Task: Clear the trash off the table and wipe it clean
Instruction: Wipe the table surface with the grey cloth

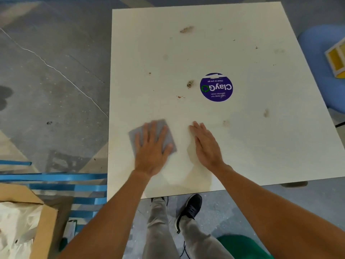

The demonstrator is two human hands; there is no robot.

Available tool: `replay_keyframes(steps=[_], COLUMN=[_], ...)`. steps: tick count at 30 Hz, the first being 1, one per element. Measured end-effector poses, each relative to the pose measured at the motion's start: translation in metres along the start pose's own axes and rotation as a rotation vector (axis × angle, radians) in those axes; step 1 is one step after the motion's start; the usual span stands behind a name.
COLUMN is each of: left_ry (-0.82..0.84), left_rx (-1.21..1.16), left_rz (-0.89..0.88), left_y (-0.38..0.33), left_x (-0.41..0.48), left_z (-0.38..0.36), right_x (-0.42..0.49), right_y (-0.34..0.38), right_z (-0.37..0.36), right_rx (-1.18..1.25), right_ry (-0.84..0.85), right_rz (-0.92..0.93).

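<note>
My left hand point(151, 148): flat, fingers spread, pressing grey cloth point(168, 135) near table's point(261, 156) near edge
My right hand point(206, 144): flat, holding nothing
Risk: far stains point(186, 29) missed, reach short

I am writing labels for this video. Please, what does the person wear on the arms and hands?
Nothing visible. The left hand and the right hand have no gloves, rings or watch. The left forearm and the right forearm are uncovered to the picture's edge; no sleeve shows.
</note>
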State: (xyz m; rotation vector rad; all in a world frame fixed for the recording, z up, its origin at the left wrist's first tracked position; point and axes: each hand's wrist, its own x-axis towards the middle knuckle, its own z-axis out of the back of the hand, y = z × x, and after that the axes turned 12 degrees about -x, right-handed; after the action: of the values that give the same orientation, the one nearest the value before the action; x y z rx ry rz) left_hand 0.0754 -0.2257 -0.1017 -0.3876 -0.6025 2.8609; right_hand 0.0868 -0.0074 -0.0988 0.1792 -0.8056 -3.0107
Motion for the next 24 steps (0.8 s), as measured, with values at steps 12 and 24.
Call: replay_keyframes(steps=[12, 24], left_ry=[0.019, 0.15], left_rx=[0.061, 0.142], left_rz=[-0.121, -0.522], left_y=[-0.004, -0.002], left_x=[0.026, -0.025], left_z=[0.004, -0.008], right_x=[-0.001, -0.084], right_y=[-0.008, -0.038], right_z=[0.015, 0.025], right_rx=[0.247, 0.162], right_ry=[-0.069, -0.169], right_rz=[-0.125, -0.192])
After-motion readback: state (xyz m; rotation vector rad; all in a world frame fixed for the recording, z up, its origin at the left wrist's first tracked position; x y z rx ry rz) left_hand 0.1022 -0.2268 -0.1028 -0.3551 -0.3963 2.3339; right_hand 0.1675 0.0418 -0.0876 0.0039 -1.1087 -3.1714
